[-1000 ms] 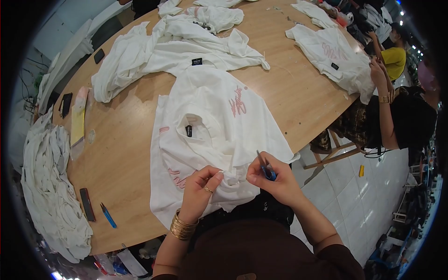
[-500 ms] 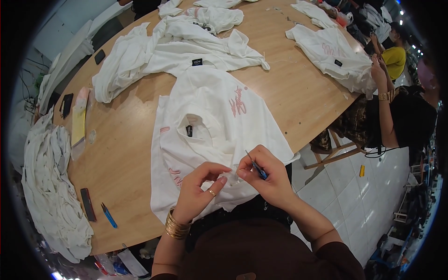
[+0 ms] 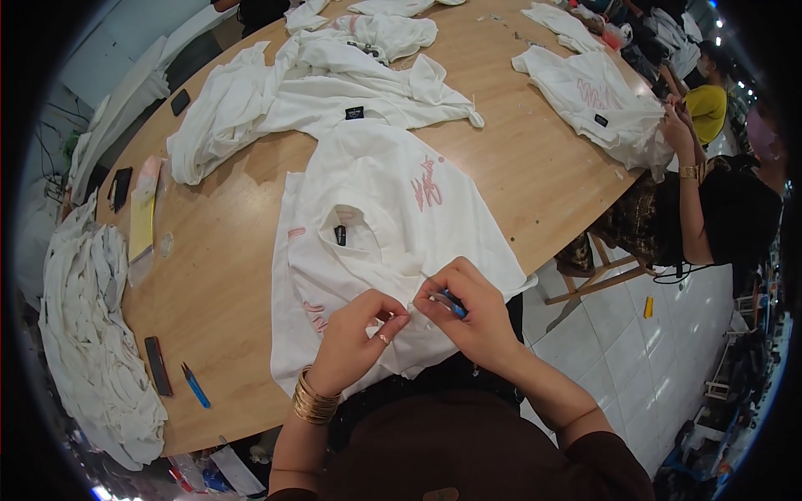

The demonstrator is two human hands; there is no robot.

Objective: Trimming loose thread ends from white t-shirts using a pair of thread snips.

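A white shirt (image 3: 376, 209) with pink print and a small black neck label lies spread on the wooden table (image 3: 535, 167) in front of me. My left hand (image 3: 355, 338), with gold bangles at the wrist, pinches the shirt's near hem. Right beside it, my right hand (image 3: 472, 313) grips a small blue-handled thread snipper (image 3: 449, 302) whose tip meets the same fold of fabric. The two hands nearly touch.
More white shirts (image 3: 317, 92) are piled further back and at the left edge (image 3: 92, 334). A blue pen (image 3: 195, 386), a dark phone (image 3: 157, 366) and a yellow pad (image 3: 140, 225) lie on the left. Another person (image 3: 710, 200) handles a shirt (image 3: 593, 92) at the right.
My right hand has shifted left and down toward my left hand, bringing the snipper to the pinched hem. My left hand lowered slightly on the fabric.
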